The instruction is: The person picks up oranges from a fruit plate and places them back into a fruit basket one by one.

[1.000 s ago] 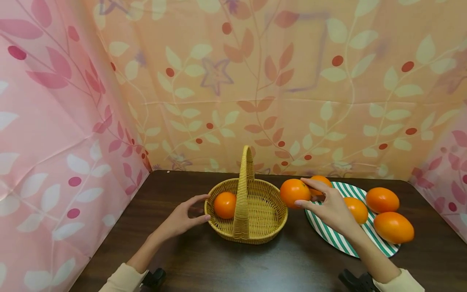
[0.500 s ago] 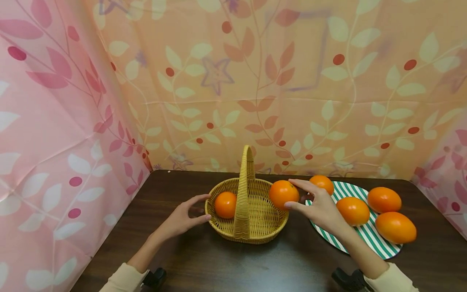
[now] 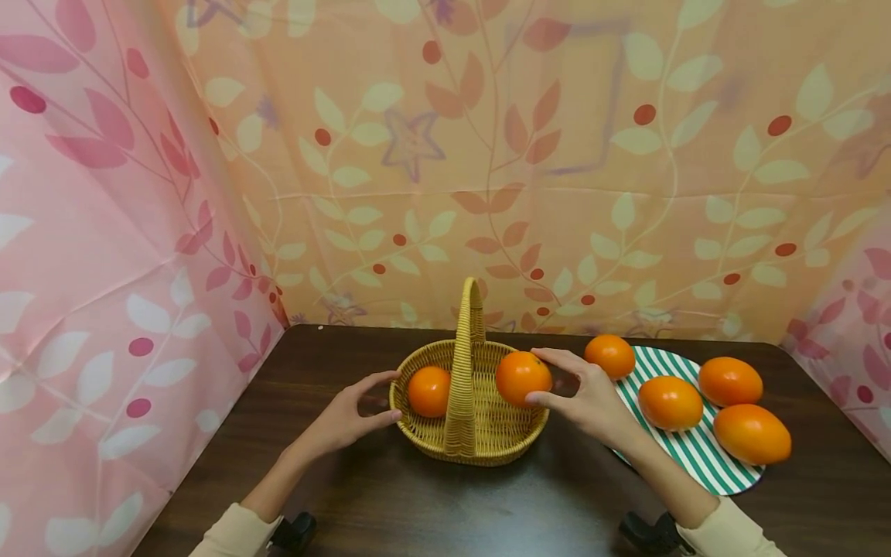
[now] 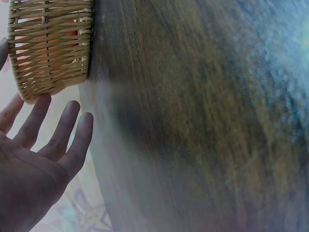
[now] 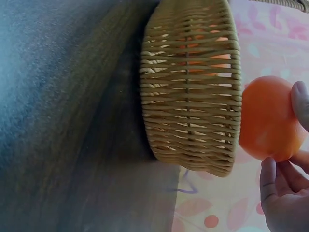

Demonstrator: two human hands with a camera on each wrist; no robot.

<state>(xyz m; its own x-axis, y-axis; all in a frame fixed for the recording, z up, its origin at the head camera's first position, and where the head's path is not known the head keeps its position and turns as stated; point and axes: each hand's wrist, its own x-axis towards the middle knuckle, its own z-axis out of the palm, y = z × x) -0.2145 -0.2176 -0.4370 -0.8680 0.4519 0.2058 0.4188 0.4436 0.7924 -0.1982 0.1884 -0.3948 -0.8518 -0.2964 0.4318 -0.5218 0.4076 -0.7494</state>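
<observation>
My right hand [image 3: 587,396] pinches a round orange [image 3: 523,379] between thumb and fingertips, over the right half of a yellow wicker basket [image 3: 487,455]. In the right wrist view the held orange [image 5: 270,118] shows just above the rim. Another orange [image 3: 428,391] lies inside the basket, left of its tall arched handle [image 3: 459,387]. At the basket's left end is my left hand [image 3: 352,415], thumb and fingers spread at the rim. The left wrist view shows this hand's fingers [image 4: 65,128] fairly straight, one fingertip against the woven wall.
To the right lies a green-and-white striped mat [image 3: 724,464]. On or beside it are a small round orange [image 3: 609,357] and several oval orange-coloured fruits, one being the nearest fruit [image 3: 752,434]. A floral cloth [image 3: 418,193] hangs behind the dark wooden table [image 3: 445,510].
My right hand has carried the orange leftward from beside the mat to over the basket's right half, slightly lower. The left hand stays at the basket's left end.
</observation>
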